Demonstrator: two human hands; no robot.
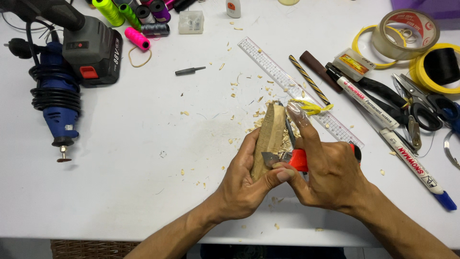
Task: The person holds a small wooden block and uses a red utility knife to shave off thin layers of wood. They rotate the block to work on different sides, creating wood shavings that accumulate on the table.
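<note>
White table (143,158), littered with wood shavings (249,108) around the work. Left, a blue rotary tool (56,103); right, a clear ruler (297,88), markers, tape rolls. Centre: wooden block (269,139) gripped upright in left hand (242,184), thumb bracing the blade. Right hand (330,175) clenched on red-handled knife (298,159), forefinger extended, probably for steadying. Room beyond table unseen.

On the counter (143,144) the wood block (269,136) stands in the left hand (244,184), with the knife (287,158) in the right hand (330,175) just to its right. Behind them lies the ruler (297,88), the rotary tool (57,96) far left, the tape rolls (407,31) and markers (383,120) right
</note>
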